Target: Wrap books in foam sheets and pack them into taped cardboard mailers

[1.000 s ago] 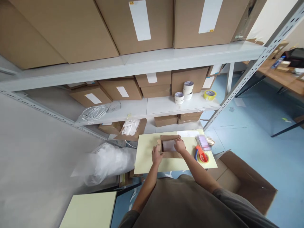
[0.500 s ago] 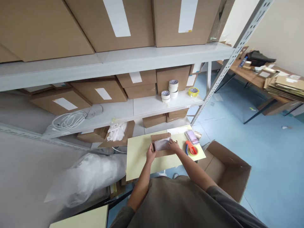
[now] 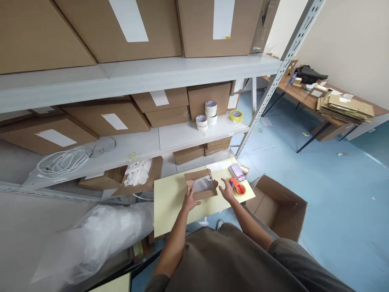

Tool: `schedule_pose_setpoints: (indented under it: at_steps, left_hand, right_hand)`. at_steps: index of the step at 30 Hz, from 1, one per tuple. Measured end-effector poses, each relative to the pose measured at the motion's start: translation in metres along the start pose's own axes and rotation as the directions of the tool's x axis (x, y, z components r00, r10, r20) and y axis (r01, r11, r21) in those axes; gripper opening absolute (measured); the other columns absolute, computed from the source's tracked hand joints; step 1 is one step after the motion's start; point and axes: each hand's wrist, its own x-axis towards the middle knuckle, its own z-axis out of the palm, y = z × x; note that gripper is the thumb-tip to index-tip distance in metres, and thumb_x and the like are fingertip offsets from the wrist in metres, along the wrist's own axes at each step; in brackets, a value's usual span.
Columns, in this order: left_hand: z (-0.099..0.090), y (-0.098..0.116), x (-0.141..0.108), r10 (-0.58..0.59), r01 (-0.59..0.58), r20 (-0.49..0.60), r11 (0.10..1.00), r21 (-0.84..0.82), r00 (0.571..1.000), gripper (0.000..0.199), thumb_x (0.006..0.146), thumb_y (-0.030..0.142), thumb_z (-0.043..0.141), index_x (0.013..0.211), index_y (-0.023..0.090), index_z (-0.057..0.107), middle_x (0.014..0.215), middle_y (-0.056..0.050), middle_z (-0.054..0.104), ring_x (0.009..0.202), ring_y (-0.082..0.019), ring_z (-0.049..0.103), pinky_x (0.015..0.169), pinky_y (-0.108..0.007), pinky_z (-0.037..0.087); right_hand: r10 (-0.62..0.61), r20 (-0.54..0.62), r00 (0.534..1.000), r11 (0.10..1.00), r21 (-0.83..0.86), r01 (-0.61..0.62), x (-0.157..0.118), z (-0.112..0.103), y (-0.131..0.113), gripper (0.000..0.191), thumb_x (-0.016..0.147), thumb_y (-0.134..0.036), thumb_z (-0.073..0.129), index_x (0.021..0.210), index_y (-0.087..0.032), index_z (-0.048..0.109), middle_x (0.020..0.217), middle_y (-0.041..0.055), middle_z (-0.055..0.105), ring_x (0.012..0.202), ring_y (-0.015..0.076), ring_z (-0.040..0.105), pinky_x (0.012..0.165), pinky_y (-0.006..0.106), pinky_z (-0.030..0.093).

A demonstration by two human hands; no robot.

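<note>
A small open cardboard box (image 3: pixel 206 194) lies on the pale yellow board (image 3: pixel 167 202). Inside it is a flat greyish-white wrapped item (image 3: pixel 203 184). My left hand (image 3: pixel 189 199) touches the box's near left corner, with its fingers spread. Just right of the box, my right hand (image 3: pixel 226 190) is apart from it, fingers spread and holding nothing. An orange-red tape dispenser (image 3: pixel 236 185) lies right of that hand, beside a yellow tape roll (image 3: pixel 240 190).
Shelves (image 3: pixel 194 140) beyond the board bear boxes, white tape rolls (image 3: pixel 201 121) and a coiled cable (image 3: pixel 68 162). A large open box (image 3: pixel 276 207) stands at right, and clear plastic wrap (image 3: pixel 106 229) at left.
My right hand has let go of the wrapped item and moved right, off the box. My left hand has shifted to the near left corner and spread its fingers. The view has turned rightward.
</note>
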Motion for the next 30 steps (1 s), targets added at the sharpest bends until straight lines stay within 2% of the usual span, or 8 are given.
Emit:
schedule_pose_setpoints:
  at_steps: [4, 8, 11, 14, 17, 21, 26, 30]
  left_hand:
    - [0.002, -0.003, -0.005, 0.020, -0.020, -0.033, 1.000, 0.007, 0.999, 0.103, 0.069, 0.056, 0.091, 0.158, 0.023, 0.050, 0.182, -0.012, 0.001, 0.158, -0.038, 0.036, 0.125, -0.042, 0.038]
    - [-0.012, 0.000, -0.010, 0.018, -0.015, -0.038, 0.996, 0.090, 0.999, 0.079, 0.080, 0.055, 0.084, 0.150, 0.027, 0.061, 0.180, -0.008, 0.017, 0.151, -0.035, 0.047, 0.122, -0.043, 0.042]
    - [-0.024, 0.013, -0.011, -0.032, 0.054, -0.103, 0.975, 0.216, 0.994, 0.058, 0.087, 0.052, 0.078, 0.140, 0.029, 0.069, 0.175, -0.007, 0.034, 0.143, -0.036, 0.056, 0.117, -0.046, 0.047]
    - [-0.029, 0.029, -0.012, -0.053, 0.129, -0.240, 0.941, 0.314, 0.969, 0.055, 0.091, 0.053, 0.075, 0.139, 0.027, 0.070, 0.158, -0.010, 0.058, 0.138, -0.035, 0.058, 0.114, -0.044, 0.048]
    - [-0.028, 0.042, -0.010, -0.108, 0.225, -0.332, 0.914, 0.338, 0.937, 0.067, 0.091, 0.056, 0.073, 0.150, 0.026, 0.061, 0.135, -0.014, 0.073, 0.131, -0.033, 0.062, 0.107, -0.040, 0.052]
    - [-0.028, 0.053, -0.001, -0.121, 0.280, -0.404, 0.889, 0.363, 0.907, 0.090, 0.088, 0.051, 0.077, 0.166, 0.026, 0.039, 0.148, -0.016, 0.064, 0.141, -0.034, 0.053, 0.108, -0.041, 0.052]
    - [-0.042, 0.062, 0.020, -0.119, 0.277, -0.351, 0.852, 0.444, 0.929, 0.125, 0.071, 0.046, 0.091, 0.172, 0.030, 0.019, 0.180, -0.013, 0.016, 0.159, -0.040, 0.028, 0.119, -0.048, 0.044]
    - [-0.052, 0.066, 0.034, -0.097, 0.221, -0.263, 0.840, 0.496, 0.960, 0.132, 0.065, 0.044, 0.095, 0.171, 0.030, 0.017, 0.177, -0.015, 0.023, 0.163, -0.043, 0.018, 0.122, -0.052, 0.039]
  right_hand:
    - [0.148, 0.047, 0.988, 0.979, 0.137, -0.153, -0.002, 0.001, 0.013, 0.059, 0.095, -0.039, 0.061, 0.151, -0.022, 0.056, 0.150, 0.0151, 0.064, 0.131, 0.0317, 0.067, 0.111, 0.049, 0.053]
    - [0.028, 0.262, 0.965, 0.979, 0.186, -0.079, -0.004, 0.019, 0.006, 0.051, 0.094, -0.042, 0.067, 0.143, -0.027, 0.066, 0.146, 0.0106, 0.069, 0.134, 0.0307, 0.066, 0.114, 0.048, 0.051]
    - [-0.089, 0.325, 0.941, 0.979, 0.202, 0.023, -0.008, 0.030, 0.001, 0.050, 0.088, -0.045, 0.075, 0.135, -0.027, 0.072, 0.154, 0.0099, 0.063, 0.140, 0.0315, 0.061, 0.119, 0.048, 0.047]
    - [-0.119, 0.320, 0.940, 0.983, 0.169, 0.067, -0.003, 0.031, -0.001, 0.049, 0.083, -0.043, 0.081, 0.129, -0.027, 0.075, 0.152, 0.0095, 0.064, 0.136, 0.0319, 0.063, 0.116, 0.047, 0.049]
    - [-0.068, 0.279, 0.958, 0.996, 0.069, 0.050, 0.011, 0.030, -0.005, 0.027, 0.091, -0.038, 0.074, 0.115, -0.025, 0.079, 0.128, 0.0102, 0.077, 0.117, 0.0293, 0.072, 0.103, 0.042, 0.054]
    - [0.002, 0.228, 0.974, 0.995, -0.093, 0.019, 0.028, 0.038, -0.014, 0.012, 0.095, -0.030, 0.068, 0.097, -0.023, 0.076, 0.108, 0.0083, 0.078, 0.097, 0.0230, 0.072, 0.085, 0.030, 0.051]
    - [0.173, 0.180, 0.968, 0.974, -0.177, -0.141, 0.029, 0.049, -0.018, 0.035, 0.095, -0.032, 0.070, 0.129, -0.027, 0.063, 0.110, 0.0046, 0.076, 0.096, 0.0208, 0.071, 0.074, 0.027, 0.044]
    - [0.219, 0.200, 0.955, 0.961, -0.211, -0.176, 0.029, 0.050, -0.018, 0.045, 0.096, -0.035, 0.068, 0.138, -0.028, 0.055, 0.113, 0.0072, 0.075, 0.099, 0.0234, 0.072, 0.076, 0.029, 0.044]
